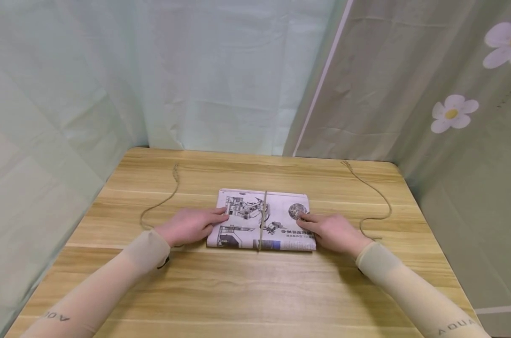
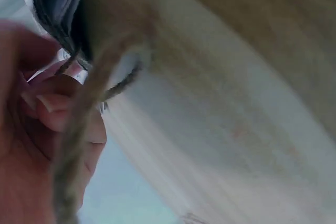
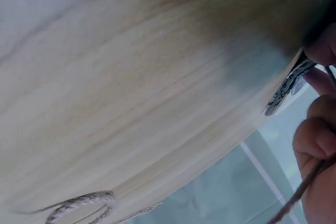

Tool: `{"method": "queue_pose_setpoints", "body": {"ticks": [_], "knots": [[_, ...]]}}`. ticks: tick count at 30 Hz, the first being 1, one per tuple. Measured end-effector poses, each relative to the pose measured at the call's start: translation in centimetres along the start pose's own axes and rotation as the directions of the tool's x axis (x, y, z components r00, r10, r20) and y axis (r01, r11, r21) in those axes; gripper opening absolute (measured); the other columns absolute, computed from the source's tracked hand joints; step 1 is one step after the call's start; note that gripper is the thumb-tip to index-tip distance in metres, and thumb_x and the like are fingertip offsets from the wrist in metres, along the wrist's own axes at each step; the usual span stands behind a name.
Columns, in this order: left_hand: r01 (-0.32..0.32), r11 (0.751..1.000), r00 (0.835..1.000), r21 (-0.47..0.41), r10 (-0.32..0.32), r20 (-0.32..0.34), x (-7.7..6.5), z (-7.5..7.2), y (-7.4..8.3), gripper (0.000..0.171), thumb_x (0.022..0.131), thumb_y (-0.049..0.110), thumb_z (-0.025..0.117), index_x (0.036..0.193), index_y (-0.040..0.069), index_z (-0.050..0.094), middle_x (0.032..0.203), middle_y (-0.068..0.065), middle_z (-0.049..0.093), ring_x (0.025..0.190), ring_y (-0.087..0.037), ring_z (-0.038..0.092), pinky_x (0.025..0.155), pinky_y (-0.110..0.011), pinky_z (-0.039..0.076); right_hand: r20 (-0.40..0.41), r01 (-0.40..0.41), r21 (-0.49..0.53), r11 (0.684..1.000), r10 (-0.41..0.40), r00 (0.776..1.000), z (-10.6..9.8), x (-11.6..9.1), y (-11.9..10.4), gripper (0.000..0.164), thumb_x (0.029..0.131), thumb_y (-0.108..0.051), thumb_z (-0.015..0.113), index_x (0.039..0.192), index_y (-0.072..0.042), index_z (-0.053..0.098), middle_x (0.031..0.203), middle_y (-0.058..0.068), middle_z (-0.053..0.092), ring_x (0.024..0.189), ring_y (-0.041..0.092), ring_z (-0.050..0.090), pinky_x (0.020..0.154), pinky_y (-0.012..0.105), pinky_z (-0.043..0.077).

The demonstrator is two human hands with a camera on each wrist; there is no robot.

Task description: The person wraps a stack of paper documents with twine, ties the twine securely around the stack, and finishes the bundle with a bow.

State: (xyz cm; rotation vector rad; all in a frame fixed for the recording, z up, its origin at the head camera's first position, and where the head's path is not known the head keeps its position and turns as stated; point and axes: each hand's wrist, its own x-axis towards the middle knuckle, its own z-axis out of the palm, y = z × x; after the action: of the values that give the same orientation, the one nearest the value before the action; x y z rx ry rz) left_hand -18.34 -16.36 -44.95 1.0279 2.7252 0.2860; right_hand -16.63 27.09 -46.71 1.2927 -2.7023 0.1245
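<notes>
A folded newspaper (image 1: pixel 243 230) lies flat on the wooden table, with a strand of twine (image 1: pixel 264 213) across its middle from far edge to near edge. At its left edge, my left hand (image 1: pixel 192 226) grips the paper, fingertips on top. My right hand (image 1: pixel 333 232) holds the right edge the same way. In the left wrist view, twine (image 2: pixel 73 145) passes in front of curled fingers beside the paper's folded edge (image 2: pixel 58 3). Curled fingers also show in the right wrist view, with twine (image 3: pixel 299 190) running by them; whether they hold it, I cannot tell.
Loose twine (image 1: pixel 167 199) trails on the table left of the newspaper, and another length (image 1: pixel 390 206) curves on the right. Both have frayed ends toward the back. Curtains (image 1: pixel 238 80) hang close behind and beside the wooden table (image 1: pixel 255 291).
</notes>
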Motion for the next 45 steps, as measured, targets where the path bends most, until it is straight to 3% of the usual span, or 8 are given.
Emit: {"method": "queue_pose_setpoints", "body": {"ticks": [6,10,13,18,23,29,33,45], "knots": [[0.024,1.000,1.000,0.006,-0.024,-0.006,0.0,0.4,0.3,0.049,0.107,0.041,0.045,0.151,0.021,0.052,0.161,-0.003,0.039,0.140,-0.033,0.046,0.106,-0.056,0.046,0.052,-0.045,0.041,0.998,0.043,0.998,0.0,-0.1,0.0,0.046,0.094,-0.010,0.061,0.140,-0.016,0.065,0.145,0.006,0.059,0.100,0.030,0.072,0.074,0.044,0.059],[0.033,0.999,0.999,0.037,-0.033,-0.018,-0.1,0.7,0.6,0.057,0.106,0.051,0.047,0.153,0.019,0.050,0.161,-0.008,0.039,0.134,-0.036,0.053,0.094,-0.054,0.054,0.068,-0.066,0.044,0.997,0.063,0.996,0.0,-0.1,0.0,0.045,0.095,-0.016,0.059,0.140,-0.017,0.065,0.146,0.004,0.058,0.114,0.029,0.067,0.086,0.045,0.056],[0.090,0.994,0.996,0.061,-0.089,-0.017,-0.2,0.7,0.7,0.064,0.104,0.056,0.049,0.153,0.016,0.049,0.159,-0.016,0.039,0.127,-0.042,0.057,0.082,-0.052,0.057,0.047,-0.064,0.027,0.998,0.063,0.997,-0.1,0.1,-0.1,0.042,0.097,-0.024,0.059,0.137,-0.017,0.067,0.143,0.005,0.061,0.113,0.027,0.062,0.091,0.045,0.053],[0.184,0.974,0.982,0.131,-0.175,-0.076,-0.4,-0.1,1.1,0.068,0.100,0.055,0.056,0.149,0.006,0.053,0.154,-0.025,0.044,0.130,-0.047,0.053,0.098,-0.058,0.050,0.017,-0.102,0.021,0.995,0.102,0.995,-0.2,0.5,-1.1,0.047,0.103,-0.040,0.055,0.144,-0.017,0.061,0.150,0.008,0.054,0.131,0.034,0.051,0.107,0.054,0.042],[0.063,0.985,0.987,0.158,-0.038,-0.155,-0.2,-0.4,2.9,0.061,0.106,0.045,0.051,0.154,0.009,0.045,0.161,-0.019,0.035,0.143,-0.042,0.039,0.117,-0.057,0.031,0.047,-0.107,0.026,0.994,0.105,0.993,-0.3,0.9,-3.0,0.058,0.107,-0.045,0.048,0.156,-0.014,0.045,0.160,0.014,0.040,0.147,0.039,0.034,0.118,0.057,0.028],[-0.093,0.992,0.995,0.083,0.094,-0.013,-0.1,2.0,6.3,0.063,0.110,0.046,0.036,0.163,0.013,0.027,0.167,-0.018,0.020,0.153,-0.039,0.017,0.122,-0.058,0.017,0.119,-0.047,0.059,0.997,0.039,0.992,0.2,1.5,-5.8,0.062,0.108,-0.045,0.043,0.161,-0.013,0.033,0.165,0.015,0.029,0.151,0.041,0.022,0.120,0.059,0.023],[-0.097,0.993,0.995,0.065,0.096,0.012,-0.1,3.2,6.9,0.064,0.110,0.049,0.033,0.163,0.014,0.025,0.167,-0.016,0.020,0.154,-0.037,0.016,0.122,-0.058,0.015,0.171,-0.057,0.089,0.994,0.041,0.984,0.9,1.5,-6.9,0.068,0.108,-0.053,0.039,0.163,-0.014,0.027,0.167,0.013,0.024,0.152,0.041,0.020,0.120,0.060,0.021],[-0.043,0.996,0.996,0.081,0.036,0.079,0.3,4.1,6.7,0.076,0.106,0.064,0.023,0.165,0.017,0.015,0.170,-0.011,0.005,0.156,-0.031,0.002,0.124,-0.054,0.005,0.209,-0.097,0.113,0.989,0.072,0.975,1.6,1.7,-7.1,0.075,0.105,-0.061,0.037,0.164,-0.016,0.024,0.169,0.013,0.018,0.154,0.039,0.014,0.121,0.060,0.015]]}}
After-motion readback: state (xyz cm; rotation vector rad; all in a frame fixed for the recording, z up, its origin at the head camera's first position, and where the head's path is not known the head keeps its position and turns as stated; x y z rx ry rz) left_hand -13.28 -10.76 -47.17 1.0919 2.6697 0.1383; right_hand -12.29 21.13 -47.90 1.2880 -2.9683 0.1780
